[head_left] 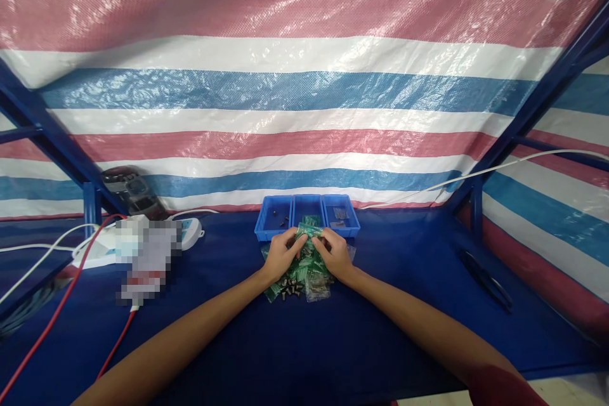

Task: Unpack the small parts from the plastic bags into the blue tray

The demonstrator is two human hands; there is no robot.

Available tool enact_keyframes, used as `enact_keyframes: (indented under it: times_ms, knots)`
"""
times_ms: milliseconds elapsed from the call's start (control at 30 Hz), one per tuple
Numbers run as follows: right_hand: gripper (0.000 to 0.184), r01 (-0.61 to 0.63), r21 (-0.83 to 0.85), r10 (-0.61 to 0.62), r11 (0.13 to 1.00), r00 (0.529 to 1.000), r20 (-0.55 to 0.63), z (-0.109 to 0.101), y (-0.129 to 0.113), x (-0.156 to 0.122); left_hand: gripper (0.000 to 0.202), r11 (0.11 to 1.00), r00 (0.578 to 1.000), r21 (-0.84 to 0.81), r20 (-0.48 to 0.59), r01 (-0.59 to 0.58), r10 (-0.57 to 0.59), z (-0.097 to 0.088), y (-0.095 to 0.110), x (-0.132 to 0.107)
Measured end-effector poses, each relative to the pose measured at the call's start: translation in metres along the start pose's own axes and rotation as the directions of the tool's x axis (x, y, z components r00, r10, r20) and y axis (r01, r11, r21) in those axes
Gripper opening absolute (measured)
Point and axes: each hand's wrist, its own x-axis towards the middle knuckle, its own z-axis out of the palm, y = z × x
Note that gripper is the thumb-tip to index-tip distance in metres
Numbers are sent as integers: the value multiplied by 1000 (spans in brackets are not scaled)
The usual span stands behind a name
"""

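Note:
Both my hands meet over a pile of small green plastic bags (pixel 304 276) holding dark cylindrical parts, on the dark blue table cloth (pixel 295 342). My left hand (pixel 281 255) has its fingers curled on a green bag at the top of the pile. My right hand (pixel 335 252) pinches the same bag (pixel 308 233) from the other side. A few loose dark parts (pixel 288 292) lie at the pile's near left edge. Just behind the pile stand three small blue bins (pixel 307 212) side by side, each with a few small parts inside.
A white power strip (pixel 188 231) with white and red cables (pixel 61 304) lies at the left, next to a blurred object. A dark device (pixel 136 193) sits behind it. Black pliers (pixel 485 279) lie at the right. Blue frame posts and a striped tarp enclose the bench.

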Motion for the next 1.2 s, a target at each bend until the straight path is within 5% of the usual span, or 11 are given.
enact_keyframes:
  times_ms: [1200]
  knots:
    - [30, 27, -5, -27, 1000, 1000, -7, -2, 1, -1, 23, 994, 1000, -108, -21, 0, -2, 4, -7, 1]
